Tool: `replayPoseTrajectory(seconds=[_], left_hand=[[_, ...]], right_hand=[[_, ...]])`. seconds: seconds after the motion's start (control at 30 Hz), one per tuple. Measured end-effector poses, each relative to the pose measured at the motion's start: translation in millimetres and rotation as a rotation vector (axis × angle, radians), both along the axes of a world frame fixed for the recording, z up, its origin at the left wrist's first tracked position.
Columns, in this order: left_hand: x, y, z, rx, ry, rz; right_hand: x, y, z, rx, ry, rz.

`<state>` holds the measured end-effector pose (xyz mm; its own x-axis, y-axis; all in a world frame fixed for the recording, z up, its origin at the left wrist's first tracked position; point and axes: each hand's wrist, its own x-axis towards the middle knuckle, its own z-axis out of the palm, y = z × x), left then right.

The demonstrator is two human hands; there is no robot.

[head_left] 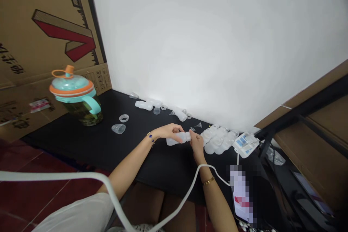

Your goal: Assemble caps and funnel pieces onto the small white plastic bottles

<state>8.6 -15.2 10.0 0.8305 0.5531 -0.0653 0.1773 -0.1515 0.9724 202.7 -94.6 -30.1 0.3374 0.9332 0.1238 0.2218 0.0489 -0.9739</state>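
My left hand [169,131] is wrapped over a small translucent plastic bottle [178,138] that lies on its side just above the black table [89,141]. My right hand [196,143] pinches the bottle's neck end, fingers closed on it. A bracelet sits on each wrist. Right of the hands lies a pile of similar translucent bottles [219,140].
A teal and orange jug [77,96] stands at the table's left. A clear cup [118,128] and a ring [124,117] lie near it. More bottles and caps [152,106] line the white wall. A white device [246,144] lies at right, with a white cable [187,195] trailing over the front edge.
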Motion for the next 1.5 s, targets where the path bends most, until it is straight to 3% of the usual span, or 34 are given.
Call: replayPoseTrajectory(seconds=[0.83, 1.1, 1.5], left_hand=[[12.2, -9.8, -1.7, 0.511, -0.014, 0.083], [11.0, -11.6, -0.2, 0.353, -0.076, 0.084], [6.8, -10.6, 5.6, 0.211, -0.142, 0.055]], right_hand=[[1.1, -3.3, 9.7, 0.087, -0.082, -0.133], [-1.9, -3.9, 11.1, 0.058, 0.027, -0.088], [-6.1, -11.0, 15.3, 0.098, -0.15, 0.001]])
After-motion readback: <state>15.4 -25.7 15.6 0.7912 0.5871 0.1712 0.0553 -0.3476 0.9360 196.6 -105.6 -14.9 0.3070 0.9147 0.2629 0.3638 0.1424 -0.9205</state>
